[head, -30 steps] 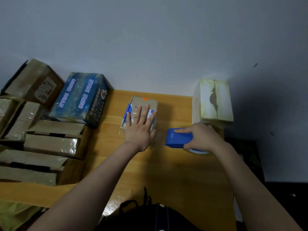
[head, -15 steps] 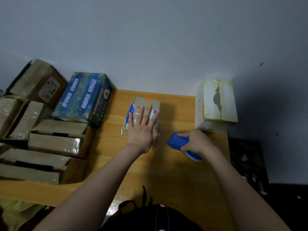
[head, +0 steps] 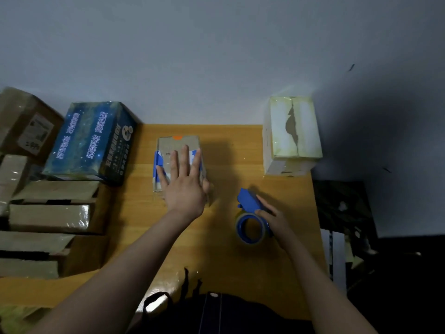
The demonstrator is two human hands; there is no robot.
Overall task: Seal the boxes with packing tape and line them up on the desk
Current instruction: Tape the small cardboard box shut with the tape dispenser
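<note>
A small brown box with blue print (head: 178, 143) lies in the middle of the wooden desk (head: 231, 261). My left hand (head: 184, 183) presses flat on its top with fingers spread and straight. To the right, a blue tape dispenser with its roll (head: 249, 219) lies on the desk. My right hand (head: 273, 219) rests against its right side, fingers lying along the handle. A pale taped box (head: 292, 133) stands at the desk's far right corner.
A dark blue printed box (head: 91, 143) and several brown cardboard boxes (head: 48, 208) are stacked along the left side. A grey wall rises behind the desk. A dark bag (head: 216, 312) sits at the near edge. Dark clutter lies beyond the right edge.
My right hand has drawn the tape dispenser back toward me and set it down with the roll facing up. My left hand stays pressed on the small box.
</note>
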